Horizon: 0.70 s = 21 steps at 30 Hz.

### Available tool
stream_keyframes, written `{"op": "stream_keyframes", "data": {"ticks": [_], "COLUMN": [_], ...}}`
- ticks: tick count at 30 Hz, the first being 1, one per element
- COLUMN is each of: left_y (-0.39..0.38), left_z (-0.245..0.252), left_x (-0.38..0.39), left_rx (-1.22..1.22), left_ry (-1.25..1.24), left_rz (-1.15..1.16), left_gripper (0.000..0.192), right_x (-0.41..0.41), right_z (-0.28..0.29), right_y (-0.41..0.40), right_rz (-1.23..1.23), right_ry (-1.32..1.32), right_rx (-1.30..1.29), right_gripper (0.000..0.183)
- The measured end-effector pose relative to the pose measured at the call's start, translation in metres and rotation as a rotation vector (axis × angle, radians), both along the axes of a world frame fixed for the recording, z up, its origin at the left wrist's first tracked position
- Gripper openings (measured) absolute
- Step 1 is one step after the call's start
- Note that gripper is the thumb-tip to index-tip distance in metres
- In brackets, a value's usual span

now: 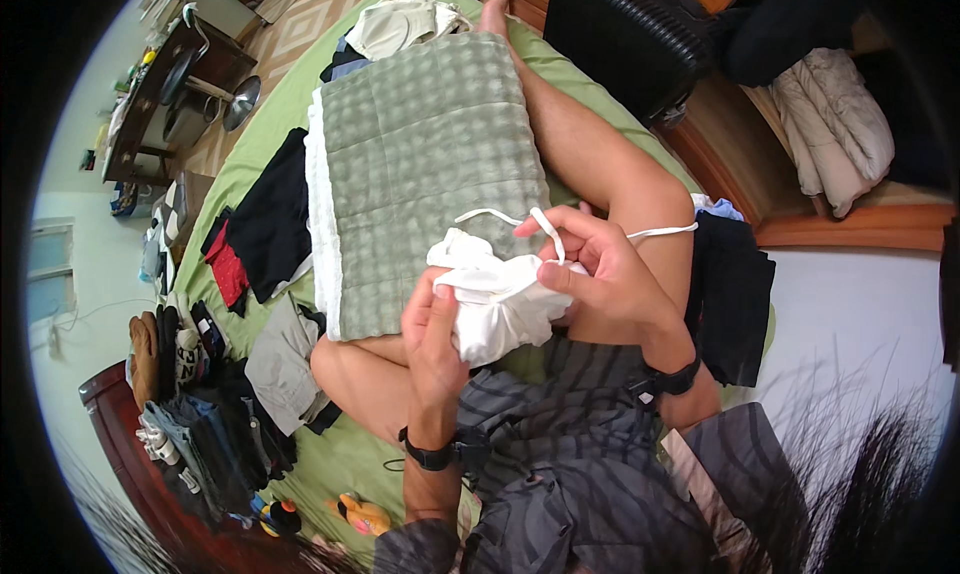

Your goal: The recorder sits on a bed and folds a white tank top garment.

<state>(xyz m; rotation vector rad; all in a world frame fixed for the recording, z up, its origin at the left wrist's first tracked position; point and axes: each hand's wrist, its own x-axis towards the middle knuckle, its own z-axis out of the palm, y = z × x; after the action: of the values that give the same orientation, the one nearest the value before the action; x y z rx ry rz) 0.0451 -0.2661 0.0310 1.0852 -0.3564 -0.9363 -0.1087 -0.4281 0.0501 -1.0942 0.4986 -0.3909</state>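
Both hands hold a bunched piece of white cloth [502, 296] with a white drawstring [664, 230], above the near edge of a folded green quilted blanket [427, 154]. My left hand [435, 334] pinches the cloth's left side between thumb and fingers. My right hand [600, 266] grips its upper right side, and the string loops over the index finger. One string end lies over the blanket; another stretches right across my bent knee. The blanket rests in front of me between my legs, its white layered edge facing left.
I sit on a green bedsheet [330, 461]. Black garments [274, 214], grey cloth [289, 364] and folded jeans [195, 439] lie left; folded black clothes [731, 296] lie right. Pale clothes [405, 23] are beyond the blanket. A black suitcase [622, 45] stands upper right, plush toys [364, 514] lower left.
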Motion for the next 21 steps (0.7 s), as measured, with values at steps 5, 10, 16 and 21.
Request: {"op": "stream_keyframes", "data": {"ticks": [5, 10, 16, 21], "left_y": [0.002, 0.003, 0.016, 0.017], "left_z": [0.003, -0.002, 0.006, 0.005], "left_x": [0.008, 0.002, 0.011, 0.006], "left_rx": [-0.064, -0.132, -0.028, -0.007], "left_ry": [0.091, -0.142, -0.016, 0.109], "left_rz": [-0.124, -0.088, -0.202, -0.188], "left_gripper": [0.031, 0.038, 0.040, 0.039], "right_x": [-0.015, -0.020, -0.019, -0.024], "right_z": [0.001, -0.004, -0.003, 0.003], "right_y": [-0.003, -0.002, 0.001, -0.002], "right_rz": [0.132, 0.083, 0.028, -0.026], "right_ry": [0.103, 0.077, 0.056, 0.009], "right_rx": [-0.335, -0.412, -0.404, -0.199], "right_gripper": [0.036, 0.034, 0.033, 0.024]}}
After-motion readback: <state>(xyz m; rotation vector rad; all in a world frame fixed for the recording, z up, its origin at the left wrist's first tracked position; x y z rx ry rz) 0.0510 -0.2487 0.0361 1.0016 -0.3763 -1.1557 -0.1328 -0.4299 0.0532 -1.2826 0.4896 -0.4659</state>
